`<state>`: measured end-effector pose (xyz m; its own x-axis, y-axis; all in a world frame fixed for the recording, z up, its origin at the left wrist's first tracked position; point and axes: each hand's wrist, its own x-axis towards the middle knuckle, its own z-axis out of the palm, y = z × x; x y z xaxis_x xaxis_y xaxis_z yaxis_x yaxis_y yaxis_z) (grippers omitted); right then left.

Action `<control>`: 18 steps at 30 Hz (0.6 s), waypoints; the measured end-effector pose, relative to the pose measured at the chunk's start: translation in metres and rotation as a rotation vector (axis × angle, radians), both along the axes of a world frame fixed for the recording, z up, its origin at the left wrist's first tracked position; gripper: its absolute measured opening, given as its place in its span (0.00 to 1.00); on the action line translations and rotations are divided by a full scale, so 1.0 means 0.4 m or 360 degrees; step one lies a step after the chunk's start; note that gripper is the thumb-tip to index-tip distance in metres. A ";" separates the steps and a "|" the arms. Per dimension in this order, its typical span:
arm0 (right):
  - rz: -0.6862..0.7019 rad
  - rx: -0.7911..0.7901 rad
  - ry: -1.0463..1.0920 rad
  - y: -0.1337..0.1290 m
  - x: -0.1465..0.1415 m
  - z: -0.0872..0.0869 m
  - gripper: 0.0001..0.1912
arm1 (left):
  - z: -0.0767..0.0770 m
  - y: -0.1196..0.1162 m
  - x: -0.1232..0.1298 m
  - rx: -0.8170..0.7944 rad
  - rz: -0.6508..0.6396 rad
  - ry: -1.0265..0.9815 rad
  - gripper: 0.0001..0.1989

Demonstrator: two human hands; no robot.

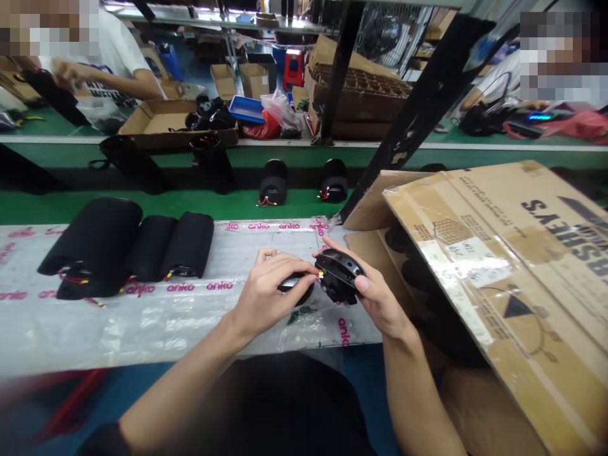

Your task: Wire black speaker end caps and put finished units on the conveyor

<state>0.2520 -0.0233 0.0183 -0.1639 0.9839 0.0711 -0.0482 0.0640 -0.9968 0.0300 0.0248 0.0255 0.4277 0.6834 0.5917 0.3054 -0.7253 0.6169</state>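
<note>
The left hand (268,301) is closed on a small black part (295,292); the right hand (375,292) grips a black vented housing (338,275) — both over the film-covered worktop (190,329). Black cylindrical units (173,247) lie to the left on the film. A green conveyor belt (142,208) runs behind — a cardboard carton (494,253) stands at right.

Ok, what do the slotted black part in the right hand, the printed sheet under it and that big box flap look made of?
The slotted black part in the right hand looks like moulded plastic: satin black, soft highlights, though coated metal can't be ruled out. The printed sheet looks like clear plastic film: glossy, creased, pink print. The box flap looks like brown cardboard, with shiny clear tape across it.
</note>
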 end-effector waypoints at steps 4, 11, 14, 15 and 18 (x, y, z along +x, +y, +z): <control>0.0045 0.0029 -0.0014 0.004 0.009 0.003 0.35 | 0.000 -0.004 0.003 -0.0014 0.0033 -0.0032 0.03; 0.0077 0.0097 -0.0103 0.001 0.033 -0.007 0.38 | -0.003 -0.014 0.019 0.0175 0.0075 0.0058 0.04; 0.0057 0.0199 -0.0227 -0.015 0.025 -0.001 0.35 | -0.005 -0.016 0.027 0.0202 0.0131 0.0051 0.04; 0.0025 0.0215 -0.0279 -0.022 0.017 0.002 0.34 | -0.006 -0.017 0.030 0.0195 0.0150 0.0046 0.05; -0.0155 0.0168 -0.0328 -0.037 -0.008 0.005 0.32 | -0.009 -0.019 0.036 0.0107 0.0195 0.0028 0.06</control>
